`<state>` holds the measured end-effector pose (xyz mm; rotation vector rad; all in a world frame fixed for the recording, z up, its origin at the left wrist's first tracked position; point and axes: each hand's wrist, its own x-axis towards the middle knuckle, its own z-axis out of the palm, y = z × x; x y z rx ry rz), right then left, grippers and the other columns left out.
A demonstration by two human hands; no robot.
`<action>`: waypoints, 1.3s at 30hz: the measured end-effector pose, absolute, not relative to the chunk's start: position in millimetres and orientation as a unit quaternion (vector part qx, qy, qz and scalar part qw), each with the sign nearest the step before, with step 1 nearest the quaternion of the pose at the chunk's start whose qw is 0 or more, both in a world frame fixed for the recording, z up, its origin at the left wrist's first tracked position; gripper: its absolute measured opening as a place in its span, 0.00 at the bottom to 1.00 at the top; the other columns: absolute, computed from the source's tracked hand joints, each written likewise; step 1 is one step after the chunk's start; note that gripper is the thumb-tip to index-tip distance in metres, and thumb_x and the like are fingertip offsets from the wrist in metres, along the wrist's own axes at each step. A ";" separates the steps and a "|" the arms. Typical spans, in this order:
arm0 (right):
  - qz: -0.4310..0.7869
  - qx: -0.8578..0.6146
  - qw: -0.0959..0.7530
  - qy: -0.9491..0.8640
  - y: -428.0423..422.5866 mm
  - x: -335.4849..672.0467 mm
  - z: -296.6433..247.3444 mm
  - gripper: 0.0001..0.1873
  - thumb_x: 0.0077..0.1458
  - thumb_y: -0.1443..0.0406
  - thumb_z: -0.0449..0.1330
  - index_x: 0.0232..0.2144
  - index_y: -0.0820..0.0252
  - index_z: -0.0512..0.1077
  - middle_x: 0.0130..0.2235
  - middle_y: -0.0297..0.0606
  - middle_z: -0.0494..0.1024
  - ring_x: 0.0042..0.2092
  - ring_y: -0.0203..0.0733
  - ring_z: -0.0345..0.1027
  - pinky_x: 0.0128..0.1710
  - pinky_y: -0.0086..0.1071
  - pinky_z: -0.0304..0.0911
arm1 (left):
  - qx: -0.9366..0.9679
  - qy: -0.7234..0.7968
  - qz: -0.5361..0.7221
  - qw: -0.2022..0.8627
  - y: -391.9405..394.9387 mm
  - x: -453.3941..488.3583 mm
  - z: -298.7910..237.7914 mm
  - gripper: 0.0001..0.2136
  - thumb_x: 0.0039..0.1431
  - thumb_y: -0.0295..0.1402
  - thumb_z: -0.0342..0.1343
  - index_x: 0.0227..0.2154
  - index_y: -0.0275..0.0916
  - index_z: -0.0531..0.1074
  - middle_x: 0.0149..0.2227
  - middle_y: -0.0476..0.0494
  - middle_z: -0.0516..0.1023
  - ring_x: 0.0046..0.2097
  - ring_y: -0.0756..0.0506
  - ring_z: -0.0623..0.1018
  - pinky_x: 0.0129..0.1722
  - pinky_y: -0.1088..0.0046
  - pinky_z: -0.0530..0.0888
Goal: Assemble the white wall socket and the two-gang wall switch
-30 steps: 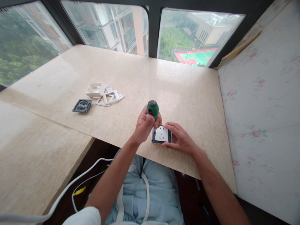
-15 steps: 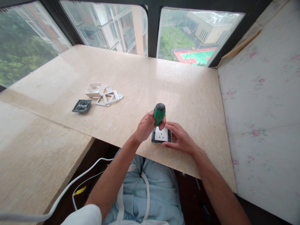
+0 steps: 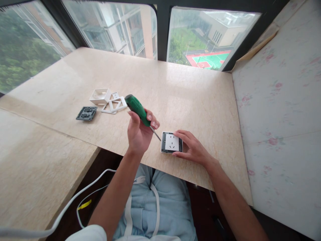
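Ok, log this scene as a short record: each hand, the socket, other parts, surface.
Left hand: holds a green-handled screwdriver, tilted, tip by the socket's left edge, contact unclear
Right hand: grips the socket's right side
Socket: slotted white face, grey surround, lying face up
Other parts: open white box, white frames, grey module, off to the left
Surface: beige countertop

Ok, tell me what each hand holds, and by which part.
Left hand: the screwdriver, by its green handle. Right hand: the socket, by its right-hand corners.
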<state>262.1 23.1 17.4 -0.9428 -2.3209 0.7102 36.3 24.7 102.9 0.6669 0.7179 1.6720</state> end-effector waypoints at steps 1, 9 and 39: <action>0.260 -0.350 0.267 -0.859 23.1 261.9 17.0 0.38 0.55 0.49 0.67 0.64 0.50 0.63 0.60 0.51 0.71 0.60 0.59 0.68 0.58 0.55 0.68 | 0.274 0.308 0.716 0.563 25.3 30.2 104.5 0.18 0.63 0.53 0.58 0.33 0.42 0.69 0.26 0.53 0.66 0.23 0.53 0.68 0.22 0.77 0.68; 0.198 -0.358 0.301 -0.861 23.2 259.3 12.2 0.37 0.55 0.48 0.67 0.62 0.54 0.66 0.58 0.54 0.74 0.58 0.60 0.71 0.56 0.56 0.70 | 0.271 0.484 0.525 0.646 23.9 8.1 72.9 0.14 0.53 0.35 0.66 0.36 0.36 0.66 0.31 0.49 0.77 0.18 0.55 0.72 0.13 0.81 0.66; 0.276 -0.396 0.282 -0.829 31.6 271.1 3.3 0.42 0.56 0.54 0.68 0.68 0.48 0.57 0.68 0.49 0.62 0.68 0.58 0.57 0.66 0.56 0.59 | 0.412 0.604 0.378 0.568 17.1 33.4 22.6 0.17 0.54 0.41 0.67 0.31 0.40 0.63 0.20 0.59 0.66 0.15 0.56 0.63 0.14 0.81 0.61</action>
